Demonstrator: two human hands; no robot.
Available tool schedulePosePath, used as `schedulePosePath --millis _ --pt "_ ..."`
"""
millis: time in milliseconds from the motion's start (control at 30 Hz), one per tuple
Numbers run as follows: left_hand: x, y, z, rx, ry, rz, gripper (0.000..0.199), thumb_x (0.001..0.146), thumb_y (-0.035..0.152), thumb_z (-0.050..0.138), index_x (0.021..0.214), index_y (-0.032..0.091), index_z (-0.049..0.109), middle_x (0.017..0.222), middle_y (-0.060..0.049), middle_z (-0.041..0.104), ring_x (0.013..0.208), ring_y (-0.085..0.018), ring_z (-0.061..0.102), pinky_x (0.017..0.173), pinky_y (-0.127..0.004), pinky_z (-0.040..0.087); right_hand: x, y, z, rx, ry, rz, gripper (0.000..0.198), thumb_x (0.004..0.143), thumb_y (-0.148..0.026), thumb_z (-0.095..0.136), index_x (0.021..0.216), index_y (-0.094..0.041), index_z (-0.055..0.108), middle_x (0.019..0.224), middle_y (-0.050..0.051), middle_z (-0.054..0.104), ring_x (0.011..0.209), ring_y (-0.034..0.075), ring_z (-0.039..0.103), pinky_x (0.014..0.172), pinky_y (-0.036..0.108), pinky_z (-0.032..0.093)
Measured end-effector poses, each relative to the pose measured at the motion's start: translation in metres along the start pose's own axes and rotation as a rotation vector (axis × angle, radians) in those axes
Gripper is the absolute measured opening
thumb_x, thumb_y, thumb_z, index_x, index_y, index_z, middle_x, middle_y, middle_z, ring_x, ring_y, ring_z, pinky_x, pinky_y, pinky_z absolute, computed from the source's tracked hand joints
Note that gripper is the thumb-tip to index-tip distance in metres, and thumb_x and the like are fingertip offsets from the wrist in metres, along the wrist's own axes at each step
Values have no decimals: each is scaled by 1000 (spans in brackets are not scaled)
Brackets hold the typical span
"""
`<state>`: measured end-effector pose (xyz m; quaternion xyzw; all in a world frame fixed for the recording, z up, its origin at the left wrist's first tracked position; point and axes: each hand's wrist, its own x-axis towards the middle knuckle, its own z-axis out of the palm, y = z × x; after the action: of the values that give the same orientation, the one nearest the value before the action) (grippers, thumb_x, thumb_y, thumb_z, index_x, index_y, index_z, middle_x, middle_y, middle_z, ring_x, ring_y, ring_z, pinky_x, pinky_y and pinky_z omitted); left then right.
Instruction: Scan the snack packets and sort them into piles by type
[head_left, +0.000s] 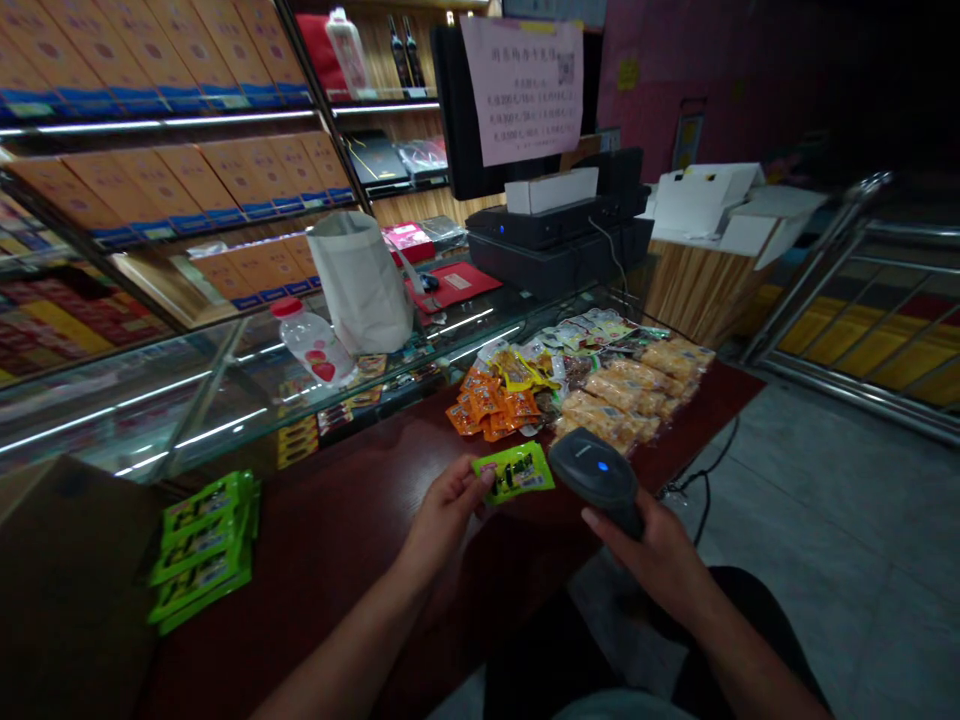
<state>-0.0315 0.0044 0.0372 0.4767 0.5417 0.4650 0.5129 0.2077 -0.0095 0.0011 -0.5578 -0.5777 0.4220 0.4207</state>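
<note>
My left hand [452,503] pinches a small green snack packet [519,472] by its left end, above the dark red table [337,560]. In my right hand [660,545] is a black barcode scanner [596,470] with a blue light on top, its head close to the packet's right end. Several more green packets [202,550] lie stacked at the table's left. Beyond my hands are orange packets [495,403], a yellow packet [517,368] and a row of clear-wrapped tan snacks [622,395].
A cardboard box [67,580] stands at the left edge. Behind the table, a glass counter [232,390] carries a bottle with a red cap [315,345], a white paper bag [361,285] and a cash register screen with a sign [525,90]. A metal railing [817,270] is at right.
</note>
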Motion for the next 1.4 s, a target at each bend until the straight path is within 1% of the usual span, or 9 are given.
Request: schedulePosePath --millis 100,167,267,433,567,733,967,1233,1400 --pt "-4 -1 5 -84 17 -47 39 68 53 79 74 16 66 67 1 59 57 -9 46 52 -20 36 -1 -6 8 41 30 52 37 80 -53 70 98 -20 70 55 -2 66 54 23 66 52 31 51" --pt "-7 -1 9 -90 16 -55 39 65 52 82 71 16 67 63 2 57 56 -9 44 52 -20 34 0 -10 11 80 53 70 34 78 -51 72 89 -20 68 50 -4 61 47 19 59 47 28 47" --pt "-11 1 14 -94 0 -56 40 62 49 85 69 15 67 61 2 59 55 -8 45 51 -19 33 2 -12 15 80 108 62 31 73 -48 76 85 -20 68 57 -1 66 54 20 62 49 28 47" --pt "-17 6 18 -131 -137 -161 45 54 48 91 72 14 67 63 -1 66 53 -10 52 50 -20 39 4 -6 19 68 136 -45 36 71 -43 74 96 -17 72 88 8 78 81 28 71 71 36 56" --pt "-17 9 17 -120 -191 -219 44 54 49 90 69 14 68 60 -2 67 49 -9 53 50 -21 42 2 -7 18 89 145 -30 36 71 -42 75 96 -17 71 85 7 76 75 26 69 66 34 54" --pt "-6 9 5 -77 -22 -96 36 56 43 89 69 14 71 56 1 65 45 -7 49 46 -20 40 1 -11 8 156 81 34 31 78 -49 74 83 -20 64 52 -4 59 48 16 54 49 26 44" --pt "12 9 -22 -30 231 142 29 63 39 86 75 16 75 66 0 70 53 -8 56 54 -19 48 -6 0 -5 142 -40 14 37 85 -56 66 77 -20 63 49 -4 57 46 14 53 48 25 43" --pt "15 5 -21 -46 304 199 32 62 43 88 76 16 76 70 -1 72 60 -12 64 60 -23 56 -16 2 1 137 -142 42 35 83 -56 66 83 -22 59 48 -6 54 44 15 53 45 25 41" --pt "15 3 -22 -48 314 182 36 60 45 89 77 16 76 74 -3 75 62 -14 67 63 -25 59 -18 -8 0 122 -145 42 27 81 -48 67 82 -23 58 50 -6 55 44 14 53 44 24 41"
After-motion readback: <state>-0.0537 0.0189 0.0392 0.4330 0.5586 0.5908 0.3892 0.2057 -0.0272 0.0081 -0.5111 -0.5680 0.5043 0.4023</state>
